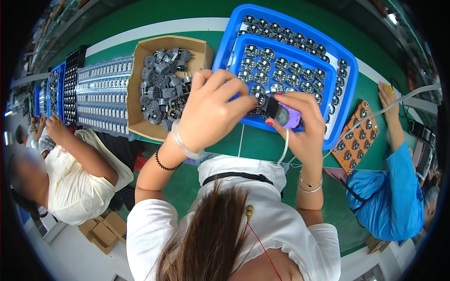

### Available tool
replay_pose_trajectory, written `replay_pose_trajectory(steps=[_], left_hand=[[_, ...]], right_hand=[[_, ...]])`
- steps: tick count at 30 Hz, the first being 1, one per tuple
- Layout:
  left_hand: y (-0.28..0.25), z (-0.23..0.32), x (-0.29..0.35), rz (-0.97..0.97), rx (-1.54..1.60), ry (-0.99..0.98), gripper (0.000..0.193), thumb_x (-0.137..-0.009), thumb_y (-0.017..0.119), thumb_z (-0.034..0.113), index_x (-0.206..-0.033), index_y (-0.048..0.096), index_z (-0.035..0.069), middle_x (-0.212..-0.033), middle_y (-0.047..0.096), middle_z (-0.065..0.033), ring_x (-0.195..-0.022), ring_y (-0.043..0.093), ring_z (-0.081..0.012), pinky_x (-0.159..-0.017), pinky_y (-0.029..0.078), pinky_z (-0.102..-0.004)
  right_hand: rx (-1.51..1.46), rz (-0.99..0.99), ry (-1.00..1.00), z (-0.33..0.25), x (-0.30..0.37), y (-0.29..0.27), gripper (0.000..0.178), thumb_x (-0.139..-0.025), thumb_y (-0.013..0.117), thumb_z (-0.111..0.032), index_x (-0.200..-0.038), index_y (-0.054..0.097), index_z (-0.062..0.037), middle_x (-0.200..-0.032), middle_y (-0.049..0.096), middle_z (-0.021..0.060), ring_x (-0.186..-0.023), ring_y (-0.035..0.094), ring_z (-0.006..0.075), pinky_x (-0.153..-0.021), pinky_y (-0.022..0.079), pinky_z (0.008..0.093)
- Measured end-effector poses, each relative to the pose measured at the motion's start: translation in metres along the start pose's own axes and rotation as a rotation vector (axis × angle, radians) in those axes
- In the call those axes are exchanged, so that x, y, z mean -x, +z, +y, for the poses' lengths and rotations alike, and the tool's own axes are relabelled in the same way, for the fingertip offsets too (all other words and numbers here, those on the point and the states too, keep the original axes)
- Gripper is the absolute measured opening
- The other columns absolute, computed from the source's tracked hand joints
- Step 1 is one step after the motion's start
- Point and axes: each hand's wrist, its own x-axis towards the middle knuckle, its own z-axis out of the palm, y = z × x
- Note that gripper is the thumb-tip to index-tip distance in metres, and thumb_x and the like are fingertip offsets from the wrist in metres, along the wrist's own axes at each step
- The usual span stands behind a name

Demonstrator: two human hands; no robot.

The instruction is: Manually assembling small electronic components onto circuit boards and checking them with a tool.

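My right hand [305, 119] grips a small purple handheld device [289, 117] with a dark screen and a pale cable running down from it. The fingertips of my left hand [218, 105] are pinched together beside the device's black end [271, 107]. What they hold there is mostly hidden behind the fingers. Both hands are over the near edge of a smaller blue tray [332, 70], which holds rows of round black circuit boards [281, 62]. That tray rests on a larger blue tray [352, 89] with more such boards.
Left of the trays, a cardboard box [200, 47] holds many dark grey round parts with metal pins [163, 68]. Clear trays with white pieces [104, 89] lie farther left. An orange board with round parts [357, 136] sits at right, near a co-worker in blue [398, 196]. Another person [70, 182] sits left.
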Motion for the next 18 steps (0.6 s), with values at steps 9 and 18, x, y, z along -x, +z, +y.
replay_pose_trajectory(steps=[9, 18], left_hand=[[-0.001, 0.004, -0.002, 0.017, 0.045, 0.024, 0.018, -0.062, 0.074, 0.015, -0.077, 0.066, 0.014, -0.079, 0.057, 0.0052, -0.084, 0.054, -0.0152, -0.075, 0.032, -0.0314], [0.010, -0.023, 0.004, -0.089, -0.081, -0.006, 0.015, -0.065, 0.072, 0.017, -0.078, 0.067, 0.013, -0.079, 0.058, 0.0037, -0.088, 0.053, -0.0165, -0.077, 0.032, -0.0330]], right_hand=[[-0.008, 0.009, -0.008, 0.000, 0.001, 0.002, 0.045, -0.061, 0.081, -0.012, -0.101, 0.063, -0.0038, -0.098, 0.060, 0.0114, -0.089, 0.058, 0.0230, -0.075, 0.047, 0.0307], [-0.087, 0.175, 0.094, 0.007, 0.004, -0.012, 0.047, -0.060, 0.082, -0.009, -0.103, 0.063, -0.0046, -0.099, 0.059, 0.0110, -0.088, 0.059, 0.0218, -0.074, 0.049, 0.0295]])
